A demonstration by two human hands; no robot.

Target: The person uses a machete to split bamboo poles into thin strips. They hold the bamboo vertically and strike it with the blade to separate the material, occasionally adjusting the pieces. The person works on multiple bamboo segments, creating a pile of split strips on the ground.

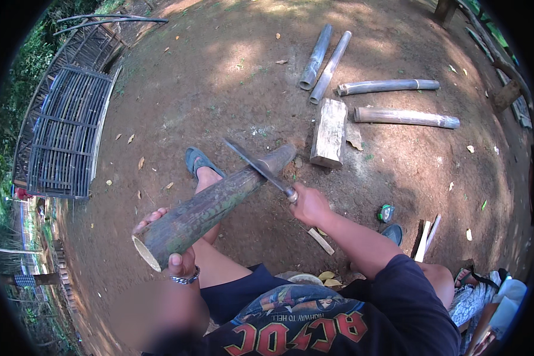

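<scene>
A thick, greenish-brown bamboo pole (210, 207) slants from my lower left up toward the middle, its hollow cut end facing me. Around that near end wraps my left hand (185, 261), fingers on the far side and thumb by the rim. My right hand (310, 205) is closed on the handle of a machete (252, 161). The long blade crosses over the pole near its far end; whether it touches the bark, I cannot tell. The pole's far end rests on or just above the dirt, close to a squared wood block (330, 133).
Beyond the block lie several cut bamboo lengths (391, 87). A green tape measure (386, 213) sits right of my right forearm, near wood strips (422, 240). A bamboo slat bench (65, 130) stands at left. My sandaled foot (202, 163) is beside the pole.
</scene>
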